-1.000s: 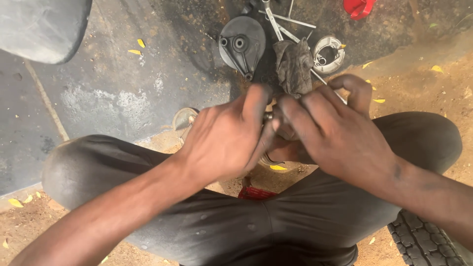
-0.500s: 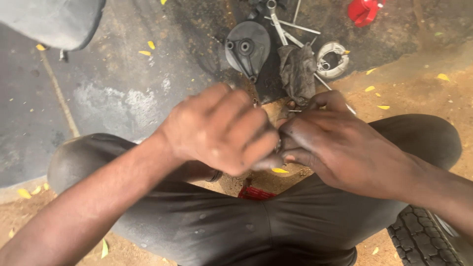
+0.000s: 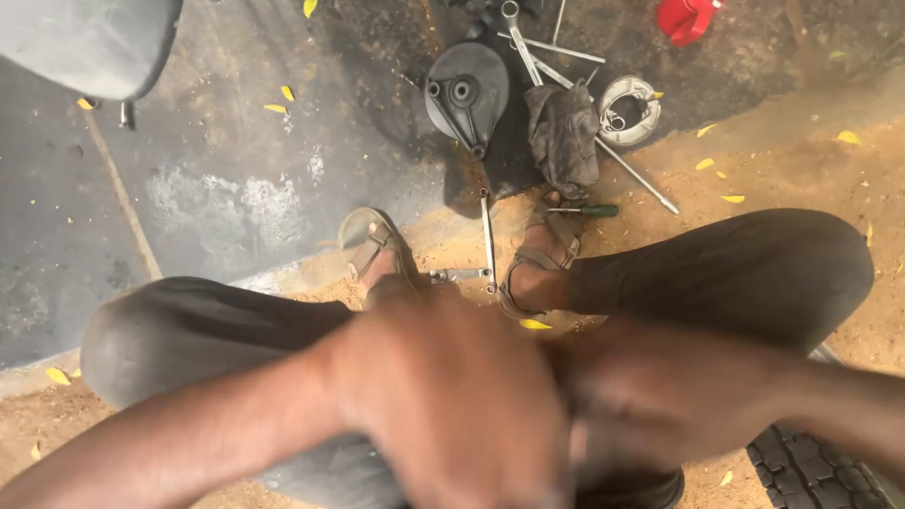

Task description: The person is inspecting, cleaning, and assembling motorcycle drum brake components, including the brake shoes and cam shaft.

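Note:
My left hand and my right hand are pressed together low in the view, close to the camera and blurred, above my bent knees. Their backs face me and the fingers curl inward. Anything between them is hidden. Beyond them my sandalled feet rest on sandy ground, with a slim spanner and a short socket tool lying between them. A green-handled screwdriver lies by the right foot.
Farther out lie a round dark drum plate, a dirty rag, a ring of brake shoes, several spanners and a long rod. A red object is top right, a tyre bottom right, a grey rounded body top left.
Both hands have dropped lower and closer to the camera, still together. They no longer cover the feet and the tools on the ground between them.

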